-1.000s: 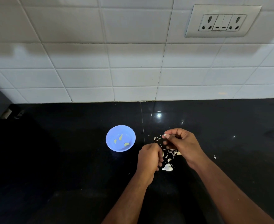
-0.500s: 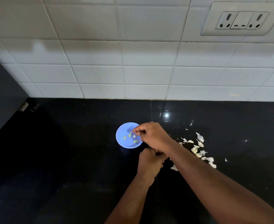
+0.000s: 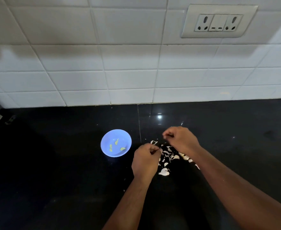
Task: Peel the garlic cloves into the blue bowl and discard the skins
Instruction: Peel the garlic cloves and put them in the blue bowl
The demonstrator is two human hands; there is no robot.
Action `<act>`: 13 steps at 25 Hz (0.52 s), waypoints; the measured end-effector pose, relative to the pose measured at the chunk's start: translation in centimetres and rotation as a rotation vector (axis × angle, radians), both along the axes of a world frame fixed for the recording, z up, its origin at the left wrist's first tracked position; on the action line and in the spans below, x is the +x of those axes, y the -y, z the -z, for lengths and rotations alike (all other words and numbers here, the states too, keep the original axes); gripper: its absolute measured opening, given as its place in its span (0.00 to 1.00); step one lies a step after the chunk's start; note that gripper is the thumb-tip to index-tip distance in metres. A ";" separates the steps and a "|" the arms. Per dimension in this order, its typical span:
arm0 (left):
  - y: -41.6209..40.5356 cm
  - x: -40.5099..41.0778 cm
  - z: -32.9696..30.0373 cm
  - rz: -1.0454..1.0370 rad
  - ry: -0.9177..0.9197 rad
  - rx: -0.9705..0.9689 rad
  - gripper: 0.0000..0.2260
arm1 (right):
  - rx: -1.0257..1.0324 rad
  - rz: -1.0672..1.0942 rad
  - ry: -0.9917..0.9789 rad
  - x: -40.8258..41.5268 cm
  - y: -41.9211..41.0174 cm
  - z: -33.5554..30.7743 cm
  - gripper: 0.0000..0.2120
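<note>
Blue bowl [image 3: 106, 151] holds pale peeled cloves [image 3: 116, 142]; papery skins [image 3: 168, 154] beside.

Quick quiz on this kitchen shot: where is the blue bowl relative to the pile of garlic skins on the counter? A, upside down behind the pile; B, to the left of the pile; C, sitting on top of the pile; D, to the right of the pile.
B: the blue bowl stands upright on the black counter, left of the garlic skins, with peeled cloves inside.
</note>
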State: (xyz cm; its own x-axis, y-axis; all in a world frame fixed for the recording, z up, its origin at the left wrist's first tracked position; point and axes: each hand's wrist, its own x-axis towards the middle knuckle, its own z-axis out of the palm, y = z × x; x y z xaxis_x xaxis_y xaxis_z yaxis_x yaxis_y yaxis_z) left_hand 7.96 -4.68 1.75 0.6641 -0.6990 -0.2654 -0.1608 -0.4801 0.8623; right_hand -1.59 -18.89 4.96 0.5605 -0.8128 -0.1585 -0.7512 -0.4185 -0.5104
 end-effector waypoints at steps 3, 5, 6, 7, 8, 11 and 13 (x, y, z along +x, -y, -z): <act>1.9 -1.2 -0.6 0.025 0.037 -0.010 0.03 | -0.047 0.051 -0.146 -4.0 2.0 0.1 0.08; 2.9 -1.9 -0.8 0.027 0.041 -0.008 0.03 | -0.067 -0.009 -0.195 -4.8 2.4 0.6 0.10; 3.3 -2.1 -0.8 0.013 0.045 -0.015 0.04 | -0.083 -0.047 -0.227 -4.8 2.4 0.8 0.11; 3.5 -2.3 -0.8 -0.008 0.047 -0.023 0.04 | -0.108 -0.086 -0.259 -4.6 2.4 1.2 0.11; 3.7 -2.4 -0.9 -0.030 0.047 -0.027 0.05 | -0.135 -0.123 -0.300 -4.5 2.5 1.4 0.12; 3.8 -2.5 -0.7 -0.087 0.040 -0.028 0.04 | -0.158 -0.183 -0.293 -4.6 3.0 2.2 0.07; 4.1 -2.7 -0.2 -0.096 -0.034 -0.082 0.04 | -0.052 -0.133 -0.108 -5.1 3.3 2.2 0.01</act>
